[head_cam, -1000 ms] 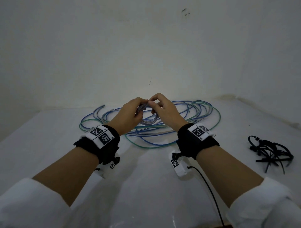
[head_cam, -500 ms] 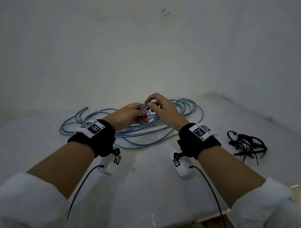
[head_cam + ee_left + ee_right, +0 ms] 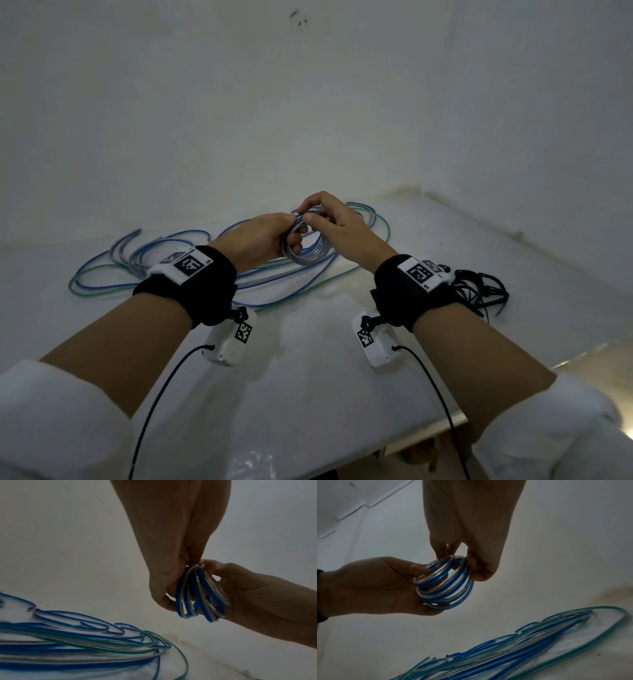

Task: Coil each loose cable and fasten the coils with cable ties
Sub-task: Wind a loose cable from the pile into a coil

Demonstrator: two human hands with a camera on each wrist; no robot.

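A small coil of blue-and-clear cable (image 3: 305, 245) (image 3: 200, 595) (image 3: 445, 584) hangs in the air between both hands. My left hand (image 3: 263, 240) (image 3: 376, 585) grips its left side with curled fingers. My right hand (image 3: 325, 222) (image 3: 257, 595) pinches the coil's top between thumb and fingers. Below them a spread of loose blue, green and clear cables (image 3: 144, 270) (image 3: 77, 642) (image 3: 522, 645) lies on the white table (image 3: 308, 394). A pile of black cable ties (image 3: 483, 287) rests at the right, partly hidden behind my right wrist band.
White walls close the table at the back and right. The table's front edge (image 3: 428, 442) runs near my right forearm. Black leads trail from both wrist cameras over the near part of the table.
Both hands have lifted the small coil higher and farther from me. My right hand's pinch has shifted to the top of the coil. The head view has swung right.
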